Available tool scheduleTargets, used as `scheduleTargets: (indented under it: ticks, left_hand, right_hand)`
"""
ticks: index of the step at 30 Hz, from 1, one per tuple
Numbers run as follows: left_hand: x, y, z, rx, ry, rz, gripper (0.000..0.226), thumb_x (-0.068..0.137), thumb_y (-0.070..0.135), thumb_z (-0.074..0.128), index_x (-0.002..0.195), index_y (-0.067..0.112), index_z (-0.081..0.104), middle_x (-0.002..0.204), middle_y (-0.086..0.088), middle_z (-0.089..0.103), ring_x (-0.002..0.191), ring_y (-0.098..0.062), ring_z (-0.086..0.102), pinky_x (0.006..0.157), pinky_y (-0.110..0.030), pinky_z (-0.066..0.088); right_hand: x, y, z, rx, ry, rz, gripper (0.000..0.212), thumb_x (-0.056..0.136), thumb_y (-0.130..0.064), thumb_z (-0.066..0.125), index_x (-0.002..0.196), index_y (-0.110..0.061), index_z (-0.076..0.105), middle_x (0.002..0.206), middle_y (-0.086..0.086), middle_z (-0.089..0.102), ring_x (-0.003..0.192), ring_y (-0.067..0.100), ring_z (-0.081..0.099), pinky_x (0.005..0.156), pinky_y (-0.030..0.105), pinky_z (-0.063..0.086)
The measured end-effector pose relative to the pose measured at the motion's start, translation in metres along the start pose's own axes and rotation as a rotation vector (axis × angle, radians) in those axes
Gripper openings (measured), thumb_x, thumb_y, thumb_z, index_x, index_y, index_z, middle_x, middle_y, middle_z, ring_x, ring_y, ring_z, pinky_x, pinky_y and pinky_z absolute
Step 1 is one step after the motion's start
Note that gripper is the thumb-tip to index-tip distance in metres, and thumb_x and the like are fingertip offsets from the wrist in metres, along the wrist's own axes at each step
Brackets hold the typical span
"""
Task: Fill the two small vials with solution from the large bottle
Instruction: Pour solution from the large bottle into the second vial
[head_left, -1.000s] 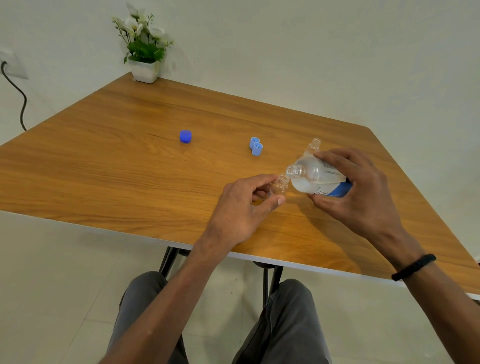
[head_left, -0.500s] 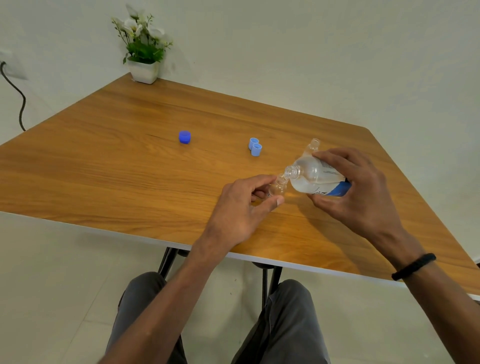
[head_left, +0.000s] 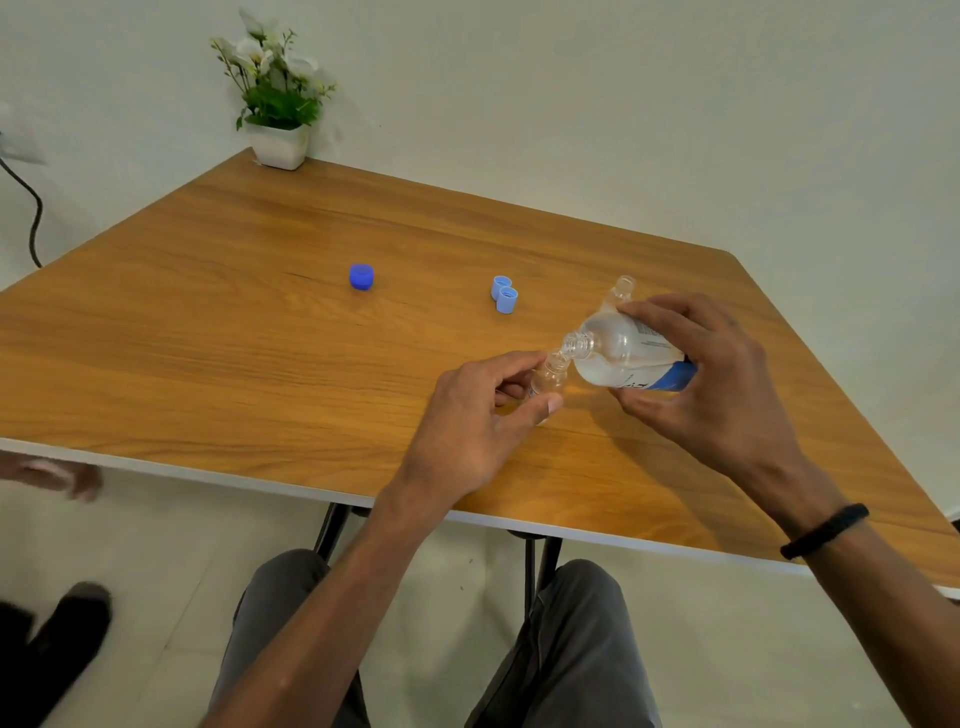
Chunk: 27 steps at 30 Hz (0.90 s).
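Little has shifted since the earlier frames: both hands hold the same pouring pose, while a blurred hand (head_left: 57, 475) and a dark shoe (head_left: 62, 623) have come into view at the lower left, beside the table's edge.

I see my left hand (head_left: 470, 415) pinching a small clear vial (head_left: 549, 375) between thumb and fingers, tilted, near the right of the wooden table (head_left: 208, 338). My right hand (head_left: 711, 384) grips the large bottle (head_left: 623, 358) — its fingers curl over the top and the thumb sits beneath. That bottle lies tipped nearly sideways, its open neck touching the vial's mouth; clear liquid pools in its lower side. Whether liquid is flowing, I cannot tell.

A second vial (head_left: 619, 291) stands upright just behind the bottle, uncapped. Two light blue caps (head_left: 504, 296) rest touching each other near the table's middle — a darker blue cap (head_left: 361, 276) sits well apart to their left. A potted plant (head_left: 275, 104) stands at the far corner. A black band (head_left: 823, 531) circles my right wrist.
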<state>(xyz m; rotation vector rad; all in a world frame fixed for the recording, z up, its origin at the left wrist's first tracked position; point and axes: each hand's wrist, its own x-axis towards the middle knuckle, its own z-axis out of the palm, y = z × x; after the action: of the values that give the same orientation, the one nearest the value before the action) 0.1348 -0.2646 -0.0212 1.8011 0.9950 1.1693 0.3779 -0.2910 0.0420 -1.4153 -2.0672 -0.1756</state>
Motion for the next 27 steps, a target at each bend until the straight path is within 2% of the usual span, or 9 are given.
scheduleTargets:
  ticks: [5, 17, 23, 27]
  left_hand:
    - [-0.0006, -0.0003, -0.0005, 0.007, 0.000, 0.004, 0.042, 0.093, 0.032, 0.078, 0.134, 0.022, 0.071, 0.100, 0.008, 0.076, 0.096, -0.009, 0.069, 0.092, -0.031, 0.058]
    - [-0.0005, 0.0018, -0.0009, -0.001, -0.006, -0.005, 0.043, 0.093, 0.032, 0.078, 0.134, 0.023, 0.071, 0.101, 0.008, 0.076, 0.097, -0.010, 0.069, 0.092, -0.033, 0.058]
    - [-0.0009, 0.0027, -0.0014, 0.000, -0.014, -0.002, 0.042, 0.093, 0.031, 0.077, 0.134, 0.023, 0.071, 0.101, 0.007, 0.076, 0.096, -0.009, 0.069, 0.092, -0.030, 0.057]
    - [-0.0009, 0.0032, -0.0018, -0.005, -0.004, -0.005, 0.043, 0.093, 0.031, 0.078, 0.134, 0.022, 0.071, 0.100, 0.010, 0.076, 0.097, -0.007, 0.069, 0.092, -0.027, 0.057]
  right_hand:
    - [0.0000, -0.0006, -0.0002, 0.005, 0.006, -0.001, 0.078, 0.073, -0.016, 0.094, 0.144, -0.018, 0.064, 0.136, 0.002, 0.062, 0.126, 0.023, 0.055, 0.100, 0.048, 0.055]
    - [0.0005, -0.0015, -0.0003, -0.010, 0.013, -0.004, 0.078, 0.073, -0.016, 0.095, 0.144, -0.018, 0.064, 0.135, 0.001, 0.062, 0.124, 0.015, 0.051, 0.099, 0.046, 0.055]
    - [0.0010, 0.0001, -0.0002, -0.013, 0.009, -0.005, 0.078, 0.072, -0.015, 0.095, 0.144, -0.019, 0.064, 0.135, 0.002, 0.062, 0.126, 0.022, 0.055, 0.100, 0.053, 0.054]
    - [0.0011, 0.0008, 0.0003, -0.008, 0.011, -0.010, 0.079, 0.072, -0.016, 0.095, 0.144, -0.019, 0.064, 0.136, 0.002, 0.062, 0.126, 0.017, 0.052, 0.100, 0.053, 0.055]
